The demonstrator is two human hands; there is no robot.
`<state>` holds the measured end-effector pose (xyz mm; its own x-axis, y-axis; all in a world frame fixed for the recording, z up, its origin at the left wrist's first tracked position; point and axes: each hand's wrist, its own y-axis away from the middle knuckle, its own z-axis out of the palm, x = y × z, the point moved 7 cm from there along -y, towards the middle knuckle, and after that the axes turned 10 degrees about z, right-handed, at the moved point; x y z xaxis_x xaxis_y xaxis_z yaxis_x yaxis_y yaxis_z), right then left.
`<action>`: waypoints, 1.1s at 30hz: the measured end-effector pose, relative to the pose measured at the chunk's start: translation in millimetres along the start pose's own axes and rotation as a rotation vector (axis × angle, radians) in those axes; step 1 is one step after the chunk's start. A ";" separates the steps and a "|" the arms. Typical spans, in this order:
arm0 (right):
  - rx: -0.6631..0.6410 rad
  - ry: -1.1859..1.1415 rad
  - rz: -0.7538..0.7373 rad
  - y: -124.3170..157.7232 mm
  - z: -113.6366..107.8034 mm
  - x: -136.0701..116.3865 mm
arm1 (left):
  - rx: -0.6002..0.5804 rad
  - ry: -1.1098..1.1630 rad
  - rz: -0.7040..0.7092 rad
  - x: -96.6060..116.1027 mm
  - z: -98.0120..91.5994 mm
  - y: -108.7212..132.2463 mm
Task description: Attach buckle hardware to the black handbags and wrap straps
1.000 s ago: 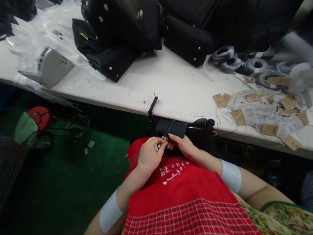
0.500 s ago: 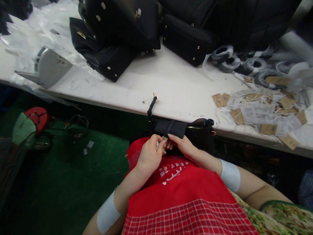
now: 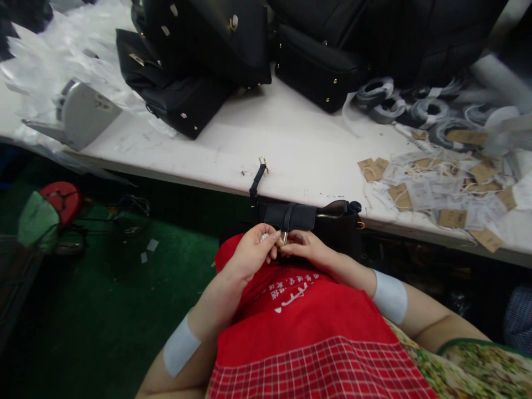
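Note:
A black handbag (image 3: 338,230) rests in my lap against the table edge, with its flap (image 3: 305,218) and a strip of gold zip showing. From the flap's strap hangs a small gold metal clasp (image 3: 284,238). My right hand (image 3: 311,247) is closed at the clasp from the right, thumb and fingers pinching it. My left hand (image 3: 252,250) is closed just left of the clasp, fingertips almost meeting the right hand's. Something small and whitish (image 3: 264,237) shows inside the left hand; its kind is unclear. A short black strap (image 3: 258,178) with a gold buckle lies on the tabletop.
Black bags (image 3: 199,50) are piled along the back of the white table (image 3: 299,144). A grey tape dispenser (image 3: 89,113) stands at left by crumpled clear plastic. Rolled straps (image 3: 430,111) and brown paper tags (image 3: 453,218) lie at right. A red stool (image 3: 62,200) stands on the green floor.
My left hand has turned a little and drawn slightly left at the clasp. My right thumb has come down off the flap, and the clasp shows more plainly. The bag stays in place.

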<state>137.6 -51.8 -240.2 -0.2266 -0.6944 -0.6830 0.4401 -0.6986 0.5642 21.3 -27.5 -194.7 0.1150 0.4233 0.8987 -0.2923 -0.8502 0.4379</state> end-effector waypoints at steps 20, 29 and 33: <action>-0.335 -0.279 0.069 3.6 17.0 -0.6 | -0.027 -0.278 0.196 17.8 7.0 10.1; -0.213 -0.431 0.042 -6.7 3.7 0.6 | -0.080 -0.210 0.279 20.2 14.6 2.5; -0.335 -0.472 0.073 -1.5 6.6 -1.9 | -0.098 -0.053 0.207 18.1 18.7 2.2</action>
<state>131.7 -50.6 -236.7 -0.5141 -0.7942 -0.3241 0.7024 -0.6066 0.3723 40.5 -27.6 -177.1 0.0923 0.2237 0.9703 -0.4052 -0.8817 0.2418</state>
